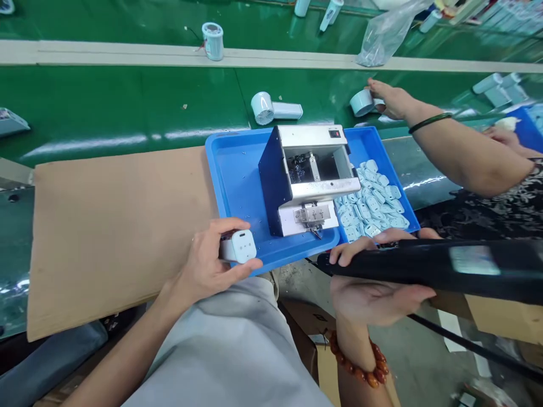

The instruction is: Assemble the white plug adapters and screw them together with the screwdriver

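Pale blue plastic housing [238,246] is held tight in the left hand [207,260], its long axis running toward the blue tray [212,164]. A black electric screwdriver [424,261] is clasped in the right hand [373,288], nearer the metal screw feeder [311,181].

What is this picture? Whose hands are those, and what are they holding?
This picture comes from a camera worn on someone's head, looking down at their own hands. Their left hand holds a small pale blue plastic part. Their right hand holds a black corded tool, maybe an electric screwdriver. In front sits a blue tray with a small metal machine and a heap of pale blue parts. Behind runs a green conveyor belt. The other hand is a co-worker's, holding a pale blue round piece.
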Available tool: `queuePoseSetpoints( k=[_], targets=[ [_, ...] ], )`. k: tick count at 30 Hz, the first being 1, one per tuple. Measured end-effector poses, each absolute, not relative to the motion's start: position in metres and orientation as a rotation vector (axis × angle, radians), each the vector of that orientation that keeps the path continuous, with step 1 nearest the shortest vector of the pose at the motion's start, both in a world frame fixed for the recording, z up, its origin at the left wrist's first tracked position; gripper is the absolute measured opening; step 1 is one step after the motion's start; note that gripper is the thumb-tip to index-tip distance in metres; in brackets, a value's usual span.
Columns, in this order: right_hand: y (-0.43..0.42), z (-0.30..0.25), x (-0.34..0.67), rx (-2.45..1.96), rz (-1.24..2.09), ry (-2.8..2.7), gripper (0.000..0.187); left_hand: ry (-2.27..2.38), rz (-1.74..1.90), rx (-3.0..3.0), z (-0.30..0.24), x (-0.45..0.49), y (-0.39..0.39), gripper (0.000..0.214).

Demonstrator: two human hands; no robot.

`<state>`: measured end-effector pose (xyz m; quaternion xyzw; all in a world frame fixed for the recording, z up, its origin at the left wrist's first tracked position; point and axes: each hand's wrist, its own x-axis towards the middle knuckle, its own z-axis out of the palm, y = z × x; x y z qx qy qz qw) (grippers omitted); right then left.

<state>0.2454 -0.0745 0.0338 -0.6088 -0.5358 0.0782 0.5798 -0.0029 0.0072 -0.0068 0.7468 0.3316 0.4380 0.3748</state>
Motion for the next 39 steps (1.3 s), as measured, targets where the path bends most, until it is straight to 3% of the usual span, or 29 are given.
queuePoseSetpoints(
  k=[4, 8, 11, 15, 20, 26, 30, 35, 39],
  targets=[
    [-0.074, 0.019, 0.263, -1.382, 0.249, -1.165, 0.053, 0.850, 1.126, 1.969, 0.006, -0.005, 0.011, 0.053],
    [-0.066, 0.004, 0.306, -1.728, 0.183, -1.046, 0.036, 0.927, 1.199, 2.101, 0.024, -0.032, 0.043, 0.049],
    [-0.056, -0.013, 0.343, -2.063, 0.146, -1.067, 0.055, 1.144, 1.141, 2.299, 0.039, -0.067, 0.099, 0.052],
    [-0.044, -0.033, 0.362, -2.244, 0.089, -1.082, 0.072, 1.660, 0.570, 2.455, 0.058, -0.105, 0.189, 0.051],
    [-0.040, -0.034, 0.357, -2.243, 0.168, -1.038, 0.075, 1.704, 0.069, 2.453, 0.055, -0.110, 0.264, 0.045],
    [-0.043, -0.032, 0.352, -2.265, 0.165, -0.965, 0.071, 1.672, 0.102, 2.461, 0.031, -0.088, 0.287, 0.042],
    [-0.047, -0.028, 0.344, -2.221, 0.140, -0.916, 0.061, 1.686, 0.339, 2.461, 0.036, -0.096, 0.286, 0.032],
    [-0.050, -0.017, 0.336, -2.050, 0.154, -0.957, 0.048, 1.980, 0.812, 2.294, 0.058, -0.160, 0.285, 0.037],
    [-0.056, -0.013, 0.329, -1.946, 0.198, -0.799, 0.043, 1.961, 0.885, 2.283, 0.071, -0.218, 0.281, 0.042]
  ],
)
